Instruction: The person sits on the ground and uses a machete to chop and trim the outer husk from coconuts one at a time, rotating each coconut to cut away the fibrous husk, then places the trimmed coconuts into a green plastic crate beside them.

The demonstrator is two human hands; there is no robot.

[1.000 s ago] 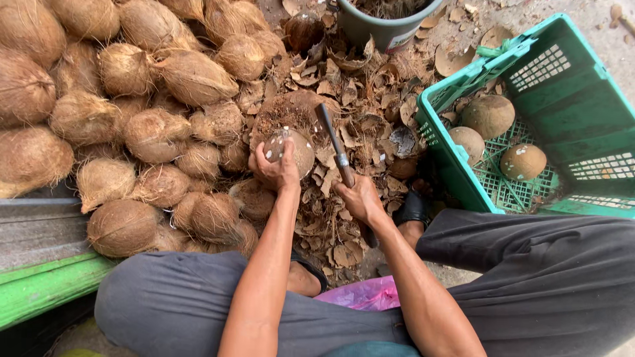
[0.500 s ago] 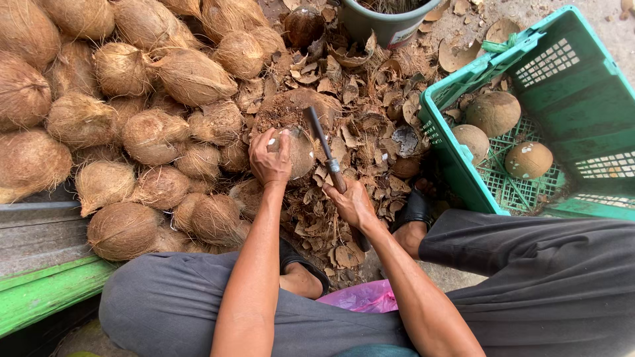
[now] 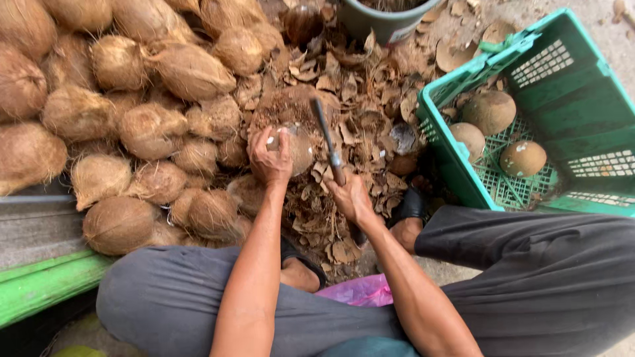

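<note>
Gripping a partly peeled coconut (image 3: 294, 149) mid-frame, the left hand (image 3: 270, 158) steadies it while the right hand (image 3: 350, 198) clasps a knife (image 3: 327, 142) beside it; three husked ones lie in the green crate (image 3: 456, 158) at right, a big pile (image 3: 119, 112) remains unpeeled upper left.

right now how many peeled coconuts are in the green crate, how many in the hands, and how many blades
Peeled coconuts in the green crate: 3, at and
Coconut held by the left hand: 1
Blade held by the right hand: 1
Total: 5
</note>
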